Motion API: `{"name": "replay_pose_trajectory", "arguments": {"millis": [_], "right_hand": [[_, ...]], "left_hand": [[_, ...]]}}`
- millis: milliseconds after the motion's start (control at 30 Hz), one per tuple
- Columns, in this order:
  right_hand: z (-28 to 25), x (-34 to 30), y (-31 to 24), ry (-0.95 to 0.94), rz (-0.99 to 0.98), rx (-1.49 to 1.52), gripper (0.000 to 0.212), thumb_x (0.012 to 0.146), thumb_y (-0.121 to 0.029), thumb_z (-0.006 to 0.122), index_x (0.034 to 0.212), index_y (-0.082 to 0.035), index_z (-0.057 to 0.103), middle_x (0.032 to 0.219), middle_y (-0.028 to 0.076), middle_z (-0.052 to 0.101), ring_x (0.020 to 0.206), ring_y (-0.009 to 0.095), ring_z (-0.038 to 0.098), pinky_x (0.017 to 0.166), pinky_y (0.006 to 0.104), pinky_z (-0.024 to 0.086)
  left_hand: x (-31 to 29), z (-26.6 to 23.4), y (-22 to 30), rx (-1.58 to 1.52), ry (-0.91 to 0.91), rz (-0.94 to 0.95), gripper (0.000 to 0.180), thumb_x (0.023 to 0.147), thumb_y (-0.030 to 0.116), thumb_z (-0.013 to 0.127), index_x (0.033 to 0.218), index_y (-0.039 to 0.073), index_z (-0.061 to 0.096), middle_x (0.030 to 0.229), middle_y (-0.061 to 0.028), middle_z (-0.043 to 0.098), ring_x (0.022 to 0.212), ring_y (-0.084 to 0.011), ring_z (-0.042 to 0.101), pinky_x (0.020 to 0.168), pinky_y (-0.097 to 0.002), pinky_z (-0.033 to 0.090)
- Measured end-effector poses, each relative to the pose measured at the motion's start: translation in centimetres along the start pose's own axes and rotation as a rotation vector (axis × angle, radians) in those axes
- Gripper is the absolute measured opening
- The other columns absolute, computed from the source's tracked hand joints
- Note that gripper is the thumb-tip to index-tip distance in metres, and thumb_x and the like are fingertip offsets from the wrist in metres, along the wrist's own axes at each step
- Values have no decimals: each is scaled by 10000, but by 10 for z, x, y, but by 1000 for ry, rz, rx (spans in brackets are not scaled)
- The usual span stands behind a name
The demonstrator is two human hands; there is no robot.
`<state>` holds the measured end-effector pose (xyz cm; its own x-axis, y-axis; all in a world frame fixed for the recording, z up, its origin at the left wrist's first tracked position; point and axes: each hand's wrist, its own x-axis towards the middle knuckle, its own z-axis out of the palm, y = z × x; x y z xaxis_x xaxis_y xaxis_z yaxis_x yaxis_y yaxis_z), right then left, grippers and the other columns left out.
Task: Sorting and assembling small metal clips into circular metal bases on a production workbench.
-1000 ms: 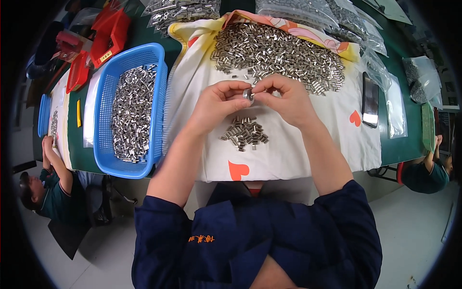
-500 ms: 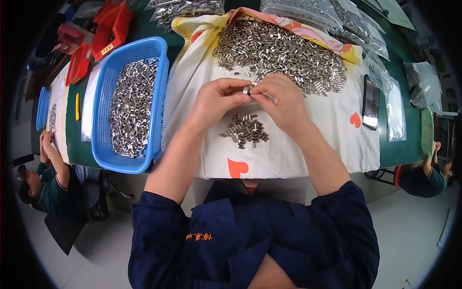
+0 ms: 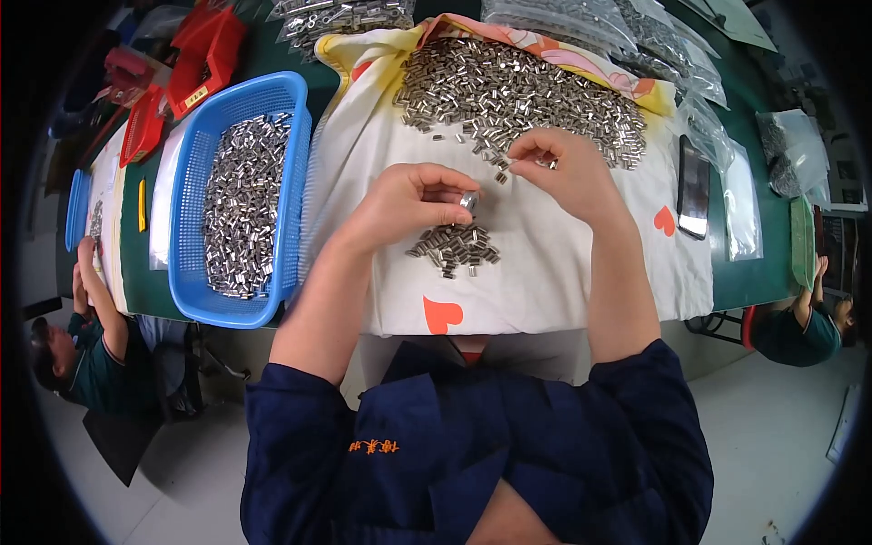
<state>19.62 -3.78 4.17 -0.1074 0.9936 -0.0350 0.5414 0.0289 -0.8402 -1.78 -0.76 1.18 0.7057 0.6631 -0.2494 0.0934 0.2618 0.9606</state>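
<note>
My left hand has its fingers and thumb closed on a shiny silver metal ring, just above a small heap of metal sleeves on the white cloth. To its right, my right hand is curled at the lower edge of a large pile of the same short sleeves. Its thumb and forefinger come together beside a few loose sleeves. Some small sleeves show between its fingers and palm. The inner side of both hands is partly hidden.
A blue basket of sleeves stands at the left, with red bins behind it. Bags of metal parts line the back. A phone lies at the right. Other people sit at both sides.
My hands, which met over the metal ring, have parted. The left has come slightly nearer with the ring; the right has moved right to the large pile's edge.
</note>
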Motion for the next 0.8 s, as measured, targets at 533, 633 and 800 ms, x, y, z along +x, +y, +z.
{"name": "replay_pose_trajectory", "arguments": {"millis": [533,633,800], "right_hand": [[16,-1,13,-4,-296,-497,66,686,-62,560,729,-25,593,742,88,587,775,266,519,705,350,418],[15,-3,-2,88,-299,-410,80,712,-78,560,755,-33,611,767,68,595,775,230,538,685,327,425],[24,-7,-11,49,-192,98,103,713,-87,593,806,-58,625,767,58,599,757,193,565,663,288,442]], "left_hand": [[5,-2,-3,-54,20,57,289,719,-20,634,1001,-7,574,847,-33,600,758,-69,565,681,-188,467],[6,-4,-6,-99,59,115,298,725,-19,629,1015,-14,561,876,-45,603,776,-79,570,698,-196,468],[6,-4,-5,-190,99,127,311,723,-9,637,1021,-33,549,914,-62,601,811,-96,573,723,-207,469]]}}
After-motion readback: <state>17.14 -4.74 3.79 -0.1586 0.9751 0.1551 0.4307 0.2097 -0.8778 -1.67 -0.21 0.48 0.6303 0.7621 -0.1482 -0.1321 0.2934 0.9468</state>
